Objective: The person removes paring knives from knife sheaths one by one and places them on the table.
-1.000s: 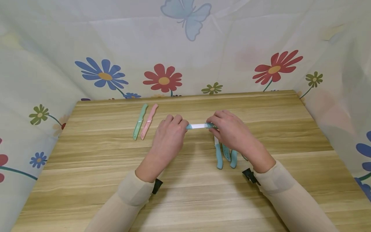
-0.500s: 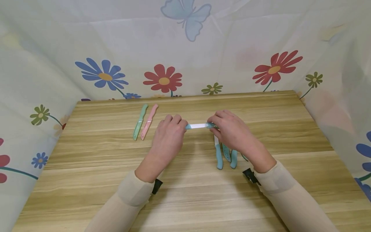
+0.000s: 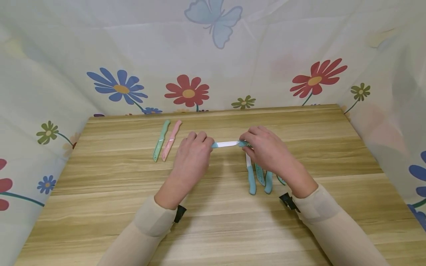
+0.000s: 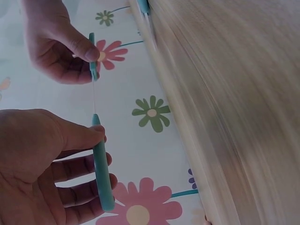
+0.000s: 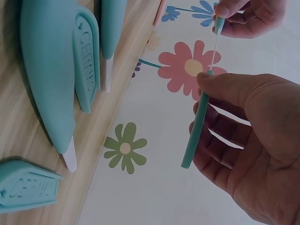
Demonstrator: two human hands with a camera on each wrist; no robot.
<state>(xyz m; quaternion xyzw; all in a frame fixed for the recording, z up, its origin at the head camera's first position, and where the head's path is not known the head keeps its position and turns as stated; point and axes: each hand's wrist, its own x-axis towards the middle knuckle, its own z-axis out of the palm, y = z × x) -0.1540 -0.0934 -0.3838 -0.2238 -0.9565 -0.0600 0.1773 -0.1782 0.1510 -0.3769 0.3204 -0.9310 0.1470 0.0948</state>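
My left hand [image 3: 194, 157] pinches the blue handle [image 4: 102, 176] of a small knife, level above the table. The white blade [image 3: 227, 144] points right, its tip at the mouth of a teal blade sheath [image 5: 198, 129]. Whether the tip is inside I cannot tell. My right hand [image 3: 267, 149] pinches that sheath between thumb and fingers. Below the right hand lie two more blue-handled knives [image 3: 252, 181] with bare white blades, and teal sheaths [image 3: 260, 174] beside them. The hand partly hides these.
A green sheathed knife [image 3: 161, 140] and a pink sheathed knife [image 3: 172, 140] lie side by side at the table's back left. The wooden table [image 3: 213, 229] meets a flowered cloth [image 3: 266, 48] behind and at both sides.
My left hand has shifted slightly left with the knife, and a little more of the blade shows between handle and sheath. The right hand has barely moved.
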